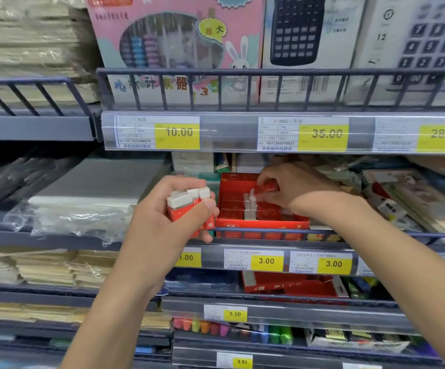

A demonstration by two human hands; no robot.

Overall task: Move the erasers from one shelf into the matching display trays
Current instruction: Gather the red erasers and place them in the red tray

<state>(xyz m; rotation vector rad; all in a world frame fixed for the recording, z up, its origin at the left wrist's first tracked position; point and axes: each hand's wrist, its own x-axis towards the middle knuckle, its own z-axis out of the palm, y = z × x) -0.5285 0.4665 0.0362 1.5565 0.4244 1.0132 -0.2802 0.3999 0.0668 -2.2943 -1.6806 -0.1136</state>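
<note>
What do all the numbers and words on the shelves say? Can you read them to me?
"10.00": yellow tag under the pink abacus box.
"35.00": yellow tag under the calculator box.
"28.00": tag at far right.
"3.00": two tags below the red eraser tray.
"5.00": lower tag.
"8.80": bottom tag, blurry.
Small print, barcodes and box lettering: too blurred to read.

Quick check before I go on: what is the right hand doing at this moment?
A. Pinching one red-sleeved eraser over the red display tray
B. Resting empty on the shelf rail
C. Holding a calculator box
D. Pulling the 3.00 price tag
A: the right hand pinches a single eraser above the red display tray, while the left hand grips a bunch of erasers beside it.
</note>
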